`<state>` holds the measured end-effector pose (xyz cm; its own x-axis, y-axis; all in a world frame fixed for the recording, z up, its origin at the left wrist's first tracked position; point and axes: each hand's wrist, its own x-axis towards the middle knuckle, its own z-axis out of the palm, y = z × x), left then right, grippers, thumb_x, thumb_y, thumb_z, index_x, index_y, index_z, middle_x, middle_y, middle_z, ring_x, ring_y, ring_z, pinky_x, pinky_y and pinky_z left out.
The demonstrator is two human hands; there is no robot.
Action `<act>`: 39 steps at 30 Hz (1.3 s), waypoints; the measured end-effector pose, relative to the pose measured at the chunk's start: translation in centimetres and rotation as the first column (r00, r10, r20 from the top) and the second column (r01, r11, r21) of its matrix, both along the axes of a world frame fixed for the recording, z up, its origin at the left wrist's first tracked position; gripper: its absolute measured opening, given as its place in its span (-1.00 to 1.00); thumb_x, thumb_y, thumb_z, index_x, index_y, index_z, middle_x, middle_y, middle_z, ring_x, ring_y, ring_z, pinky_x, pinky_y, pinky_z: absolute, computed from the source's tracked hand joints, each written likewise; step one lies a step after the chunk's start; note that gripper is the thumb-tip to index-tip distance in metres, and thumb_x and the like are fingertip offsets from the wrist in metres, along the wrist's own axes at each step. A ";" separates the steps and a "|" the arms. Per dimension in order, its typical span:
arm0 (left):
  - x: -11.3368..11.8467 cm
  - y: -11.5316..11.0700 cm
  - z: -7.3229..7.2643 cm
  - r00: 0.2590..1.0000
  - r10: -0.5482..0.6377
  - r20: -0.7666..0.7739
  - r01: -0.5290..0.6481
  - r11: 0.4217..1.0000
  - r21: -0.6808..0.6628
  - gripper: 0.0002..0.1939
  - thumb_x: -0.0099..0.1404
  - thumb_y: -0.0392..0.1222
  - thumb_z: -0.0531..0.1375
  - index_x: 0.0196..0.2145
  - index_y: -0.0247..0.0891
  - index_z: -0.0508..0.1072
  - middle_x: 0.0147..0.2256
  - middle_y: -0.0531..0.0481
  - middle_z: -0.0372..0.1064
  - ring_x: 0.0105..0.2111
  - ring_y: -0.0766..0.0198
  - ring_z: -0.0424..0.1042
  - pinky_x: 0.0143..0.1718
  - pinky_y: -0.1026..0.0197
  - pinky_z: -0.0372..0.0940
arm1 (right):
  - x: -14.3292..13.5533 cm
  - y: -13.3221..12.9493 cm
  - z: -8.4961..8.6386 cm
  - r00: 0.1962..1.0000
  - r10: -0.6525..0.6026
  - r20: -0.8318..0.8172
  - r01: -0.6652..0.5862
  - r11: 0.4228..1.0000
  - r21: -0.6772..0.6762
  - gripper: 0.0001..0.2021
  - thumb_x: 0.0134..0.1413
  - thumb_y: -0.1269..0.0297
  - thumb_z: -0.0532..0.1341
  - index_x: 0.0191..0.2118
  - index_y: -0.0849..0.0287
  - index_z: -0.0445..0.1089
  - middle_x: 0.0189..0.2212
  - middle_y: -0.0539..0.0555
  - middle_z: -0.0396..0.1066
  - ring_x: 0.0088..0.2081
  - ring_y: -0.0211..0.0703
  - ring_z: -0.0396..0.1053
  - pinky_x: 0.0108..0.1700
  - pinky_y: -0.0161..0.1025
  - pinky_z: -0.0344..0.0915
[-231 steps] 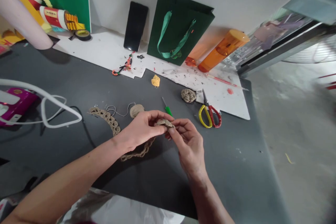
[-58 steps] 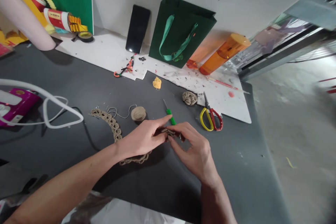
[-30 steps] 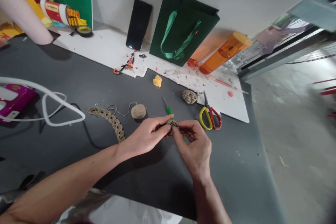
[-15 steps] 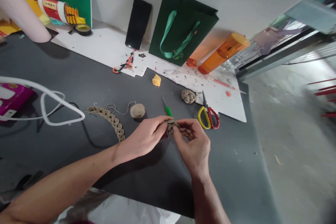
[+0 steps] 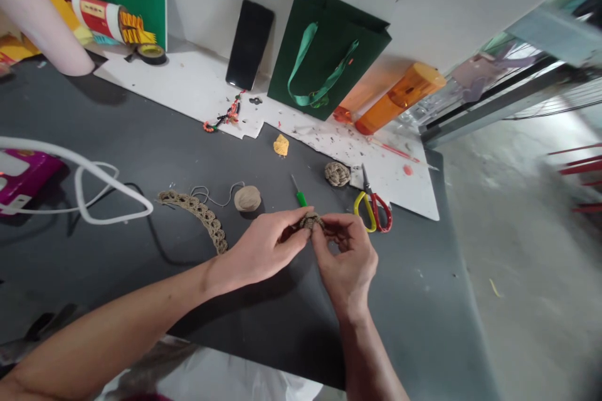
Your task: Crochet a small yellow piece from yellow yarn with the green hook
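Note:
Between my fingertips is a small brown crocheted piece (image 5: 310, 220), partly hidden by the fingers. My left hand (image 5: 266, 241) pinches it from the left, and my right hand (image 5: 345, 257) grips its right side with thumb and forefinger. Just beyond the left fingertips lies a crochet hook (image 5: 300, 195) with a green handle. A curved strip of brown crochet (image 5: 200, 213) rests near my left wrist, and a small ball of beige yarn (image 5: 247, 198) sits beside it with its thread trailing left. A rounded brown crocheted piece (image 5: 337, 173) lies past my right hand.
Scissors (image 5: 373, 205) with yellow and red handles lie right of the hands. A yellow scrap (image 5: 281, 145) is farther back. Along the wall stand a phone (image 5: 249, 44), a green paper bag (image 5: 324, 50) and an orange bottle (image 5: 399, 99). A white cable (image 5: 113, 185) loops at left.
Both hands have shifted the crocheted piece slightly, and its rounded top now shows between the fingertips. My left thumb has moved a little to the right along it.

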<state>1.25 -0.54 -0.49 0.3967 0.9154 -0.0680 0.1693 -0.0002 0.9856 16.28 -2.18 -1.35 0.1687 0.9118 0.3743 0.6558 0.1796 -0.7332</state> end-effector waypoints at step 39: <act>0.3 -0.6 -1.2 0.990 0.122 -0.074 -0.101 0.964 0.247 -0.58 0.41 -0.30 0.08 0.18 -0.37 0.43 -0.19 -0.18 0.54 -0.22 0.17 0.54 -0.14 0.13 0.43 | -0.4 -0.4 -0.4 0.961 -0.011 -0.275 -0.018 0.995 -0.103 -0.93 0.09 0.30 0.31 -0.28 0.14 0.45 -0.40 0.02 0.52 -0.45 -0.23 0.51 -0.38 -0.28 0.49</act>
<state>1.53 -1.16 -1.74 0.2934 0.9469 0.1315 0.2676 -0.2134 0.9396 15.84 -2.53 -1.76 0.2483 0.9439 0.2176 0.4262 0.0953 -0.8996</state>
